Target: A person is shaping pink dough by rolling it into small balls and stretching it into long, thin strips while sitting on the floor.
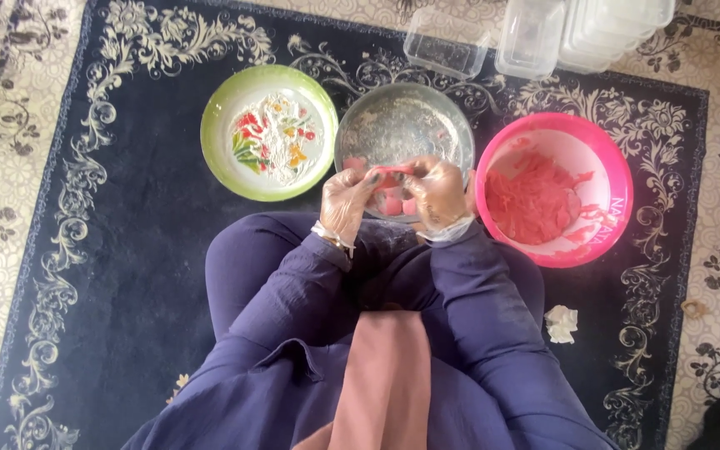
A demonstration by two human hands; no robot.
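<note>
Dark navy carpet [127, 250] with pale floral scrollwork is seen from above, and a seated person's knees in navy cloth are drawn up at its near edge. Three bowls are lined up across the carpet's middle. A round silver metal bowl [402, 125] is placed at the centre, with several pink pieces lying at its near side. Above that near rim, a small strip of pink dough [393, 170] is pinched between the fingertips of both hands: the left hand [347, 200] and the right hand [437, 193] are held close together, fingers curled inward. A green-rimmed plastic plate [269, 132] with a printed flower pattern is set to the left. A bright pink plastic basin [553, 188] holding pink shreds is set to the right. Clear plastic containers [535, 37] are stacked by the far edge. A crumpled white scrap [561, 323] is lying near the right knee.
</note>
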